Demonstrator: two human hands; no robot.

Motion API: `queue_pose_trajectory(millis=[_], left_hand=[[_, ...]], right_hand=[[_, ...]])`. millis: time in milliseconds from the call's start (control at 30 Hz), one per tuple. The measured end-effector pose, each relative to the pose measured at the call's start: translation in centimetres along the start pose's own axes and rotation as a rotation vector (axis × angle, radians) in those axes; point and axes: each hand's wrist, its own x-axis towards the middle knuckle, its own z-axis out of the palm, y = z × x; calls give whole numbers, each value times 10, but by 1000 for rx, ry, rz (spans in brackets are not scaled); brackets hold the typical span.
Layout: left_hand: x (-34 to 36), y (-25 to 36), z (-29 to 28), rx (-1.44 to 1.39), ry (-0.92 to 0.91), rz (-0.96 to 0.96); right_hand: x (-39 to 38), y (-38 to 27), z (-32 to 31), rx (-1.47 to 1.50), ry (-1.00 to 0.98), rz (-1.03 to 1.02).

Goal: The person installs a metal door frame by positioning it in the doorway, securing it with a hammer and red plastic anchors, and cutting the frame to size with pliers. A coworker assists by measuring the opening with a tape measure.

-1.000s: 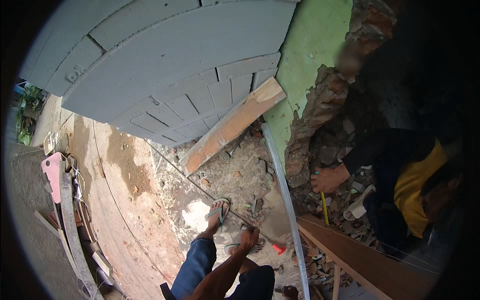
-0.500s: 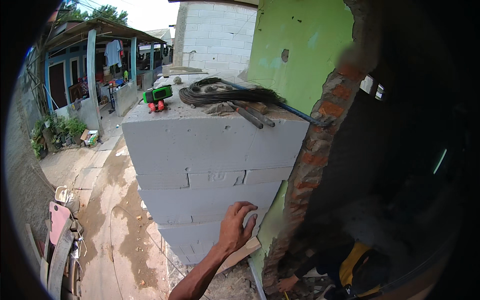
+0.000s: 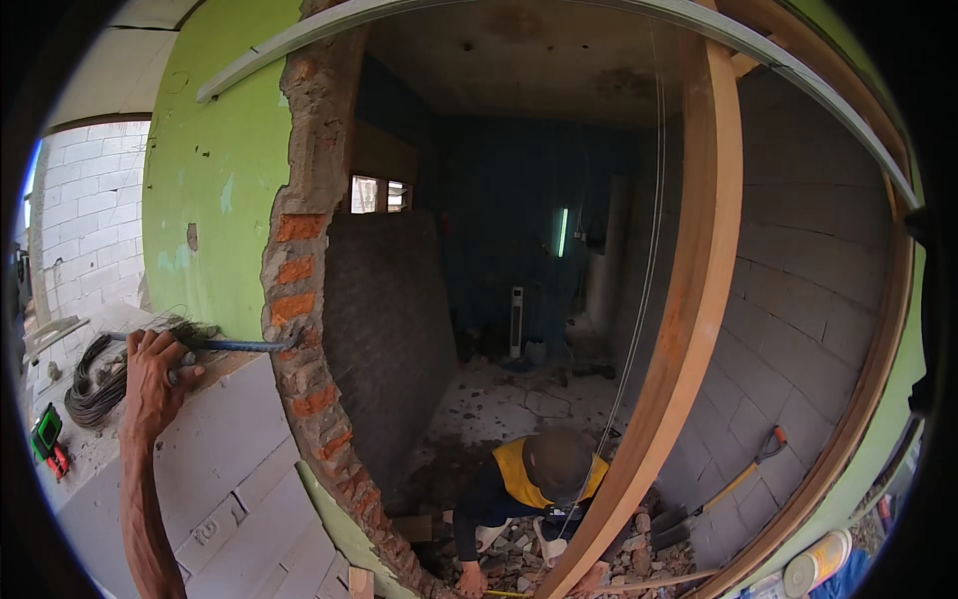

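On the left, my left hand [image 3: 157, 371] reaches over the top of the grey block wall [image 3: 225, 419], its fingers curled down around the dark-handled pincers. Only a grey handle end [image 3: 186, 365] shows by my thumb; the rest of the tool is hidden under the hand. Beside my fingers lies a coil of thin dark tie wire [image 3: 90, 387]. A ribbed steel bar [image 3: 239, 345] runs from behind the hand to the broken brick edge. Nearer the left rim rests a green and black device [image 3: 46, 431] with red parts. My right hand is out of view.
A co-worker in a cap and a yellow-and-dark top [image 3: 519, 479] crouches among rubble [image 3: 639, 544]. Nearby stand a wooden post [image 3: 699, 270] and a shovel [image 3: 743, 479]. A broken brick edge [image 3: 299, 270] borders the opening. A bucket [image 3: 818, 564] lies lower right.
My view has swung right toward the dark room. My left hand has risen from in front of the block wall to its top and closed over the pincers beside the wire.
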Motion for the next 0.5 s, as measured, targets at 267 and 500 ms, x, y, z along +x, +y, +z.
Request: queue_pose_trajectory(millis=[267, 500], left_hand=[[29, 67, -63, -644, 400, -314], [35, 262, -107, -924, 244, 286]], right_hand=[[-90, -69, -119, 313, 128, -61], [-186, -210, -358, 1047, 3, -790]])
